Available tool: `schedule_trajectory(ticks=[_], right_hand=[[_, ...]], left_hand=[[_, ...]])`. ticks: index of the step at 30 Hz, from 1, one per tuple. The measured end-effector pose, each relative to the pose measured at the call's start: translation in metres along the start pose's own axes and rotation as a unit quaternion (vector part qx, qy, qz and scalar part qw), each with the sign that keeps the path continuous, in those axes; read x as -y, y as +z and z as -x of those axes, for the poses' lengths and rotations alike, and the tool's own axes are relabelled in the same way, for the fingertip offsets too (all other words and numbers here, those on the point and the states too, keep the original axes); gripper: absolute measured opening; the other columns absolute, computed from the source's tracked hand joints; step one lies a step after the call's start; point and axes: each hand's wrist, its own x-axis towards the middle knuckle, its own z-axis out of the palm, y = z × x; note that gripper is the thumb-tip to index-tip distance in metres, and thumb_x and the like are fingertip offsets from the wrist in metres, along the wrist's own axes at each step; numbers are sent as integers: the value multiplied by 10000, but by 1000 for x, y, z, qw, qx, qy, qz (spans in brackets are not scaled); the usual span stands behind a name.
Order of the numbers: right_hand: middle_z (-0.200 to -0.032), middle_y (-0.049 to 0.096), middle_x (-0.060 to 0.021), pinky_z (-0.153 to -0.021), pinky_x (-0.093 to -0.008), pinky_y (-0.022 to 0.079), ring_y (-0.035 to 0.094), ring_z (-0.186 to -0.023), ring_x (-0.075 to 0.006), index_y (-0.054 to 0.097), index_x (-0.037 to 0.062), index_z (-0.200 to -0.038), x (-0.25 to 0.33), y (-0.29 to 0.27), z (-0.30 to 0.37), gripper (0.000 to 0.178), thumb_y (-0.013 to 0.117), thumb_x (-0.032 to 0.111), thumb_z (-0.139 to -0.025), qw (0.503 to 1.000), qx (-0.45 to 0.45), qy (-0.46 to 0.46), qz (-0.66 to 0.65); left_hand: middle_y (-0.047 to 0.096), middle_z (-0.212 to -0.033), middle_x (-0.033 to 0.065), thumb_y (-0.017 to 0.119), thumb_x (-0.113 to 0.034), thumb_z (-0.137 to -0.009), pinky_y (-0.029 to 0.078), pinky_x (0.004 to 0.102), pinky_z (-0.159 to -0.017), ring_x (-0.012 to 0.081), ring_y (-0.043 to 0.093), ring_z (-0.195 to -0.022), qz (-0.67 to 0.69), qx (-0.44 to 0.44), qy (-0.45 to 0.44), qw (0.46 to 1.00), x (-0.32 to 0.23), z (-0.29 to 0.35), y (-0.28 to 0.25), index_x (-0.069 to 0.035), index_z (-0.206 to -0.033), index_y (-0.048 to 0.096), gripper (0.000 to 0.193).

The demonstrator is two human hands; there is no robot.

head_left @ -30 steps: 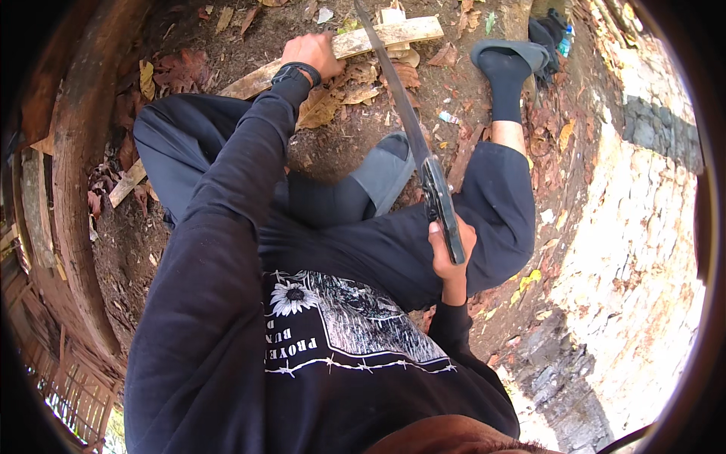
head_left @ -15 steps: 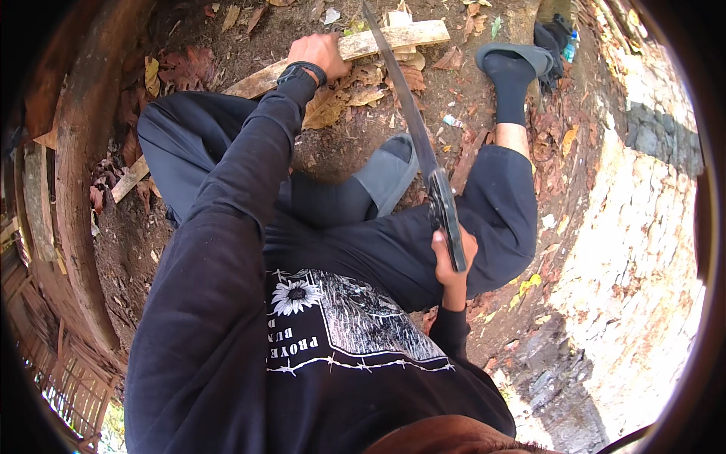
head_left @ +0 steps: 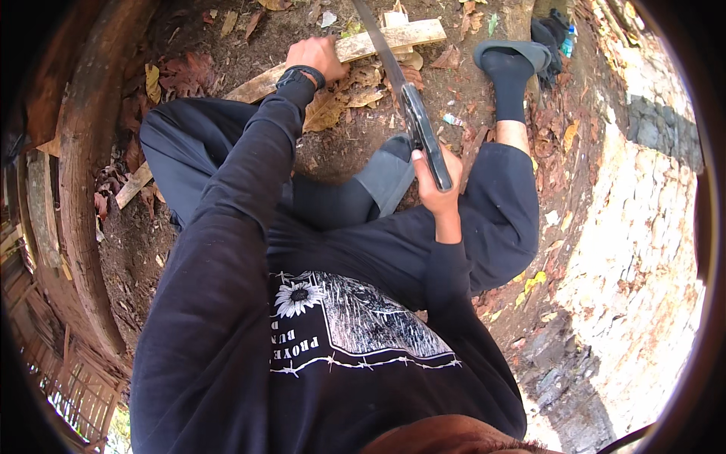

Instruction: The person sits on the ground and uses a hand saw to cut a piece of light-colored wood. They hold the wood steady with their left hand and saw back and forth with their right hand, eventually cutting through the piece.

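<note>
Wood strip (head_left: pixel 408 35), slanting up-right over the ground (head_left: pixel 266 47), is gripped by the left hand's (head_left: pixel 316 59) fingers; ahead-left of the right hand (head_left: pixel 440 181), whose fingers are clenched around a long-bladed tool (head_left: pixel 415 115), it is crossed by the blade.

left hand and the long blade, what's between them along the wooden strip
In the head view, only a bare stretch of the wooden strip shows between left hand and long blade.
</note>
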Motion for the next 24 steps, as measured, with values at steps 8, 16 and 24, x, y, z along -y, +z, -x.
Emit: schedule_trajectory(ticks=[8,16,24], right_hand=[[-653,585,-92,-565,-345,450,618,-543,-219,716,-48,-986,51,-81,129,127,745,63,-930,995,21,78,56],[-678,558,-89,-587,-348,446,547,-576,-181,644,-6,-864,-10,9,-2,153,761,43,-949,999,-21,-30,-17],[-681,597,-85,-588,-344,460,584,-566,-187,713,-51,-1003,19,-34,73,94,736,20,-945,999,4,50,-2]], left_hand=[[826,-1089,217,822,-524,-830,651,489,-932,371,810,-1014,2,3,-7,1000,7,-3,8,-106,-1336,763,658],[830,-1031,210,833,-510,-840,673,485,-886,359,821,-959,6,-2,16,1000,-2,-1,4,-111,-1282,781,598],[829,-1071,211,817,-511,-848,660,490,-921,365,816,-1008,8,5,-13,1000,0,4,3,-118,-1301,771,602]])
